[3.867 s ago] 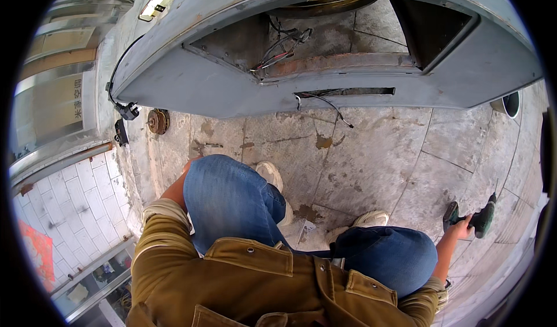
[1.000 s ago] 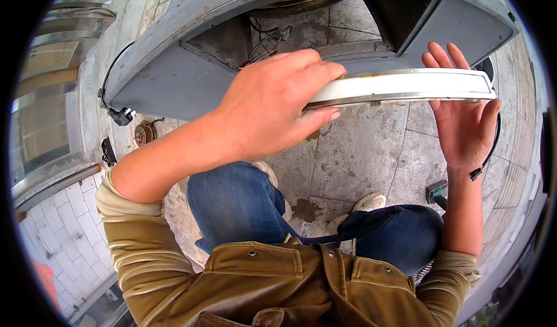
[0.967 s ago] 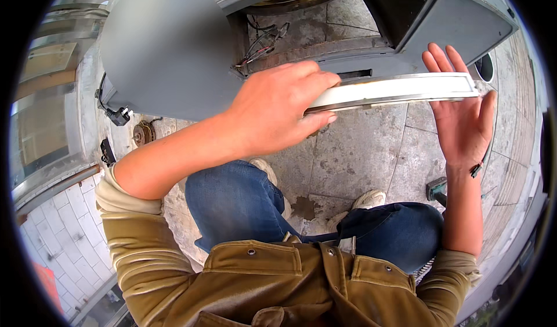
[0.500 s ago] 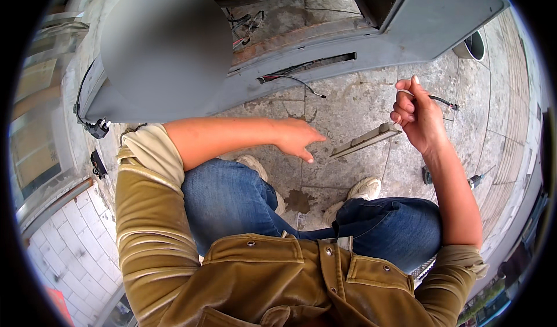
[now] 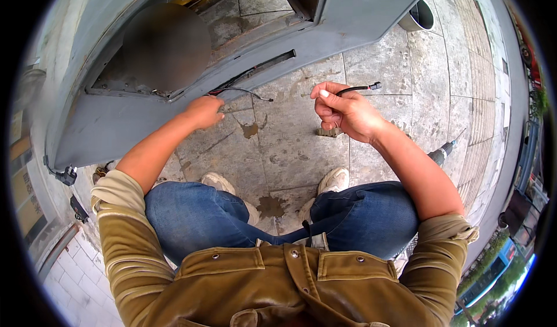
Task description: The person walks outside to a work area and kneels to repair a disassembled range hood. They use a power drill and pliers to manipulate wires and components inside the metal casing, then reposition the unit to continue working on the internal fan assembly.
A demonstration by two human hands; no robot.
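My right hand (image 5: 346, 111) is closed on a short black cable (image 5: 360, 88) that ends in a small connector, and the metal-edged strip (image 5: 326, 132) hangs beneath it, mostly hidden by the hand. My left hand (image 5: 202, 111) reaches to the near end of a narrow slot (image 5: 271, 60) in the grey metal housing (image 5: 94, 128), beside black and red wires; its thumb is apart from its bent fingers. A thin wire with a small plug (image 5: 266, 99) trails out of that slot onto the paving.
A drill (image 5: 441, 154) lies right, a pot (image 5: 416, 18) stands beyond the housing's right end, a mains plug (image 5: 65, 175) hangs left, and a small black object (image 5: 79, 210) lies below it. A blurred round patch hides part of the housing's opening. Vehicles show at far right.
The strip has dropped from horizontal between both hands to hanging under my right hand, which has closed and moved left. My left hand has let go of it and moved to the slot.
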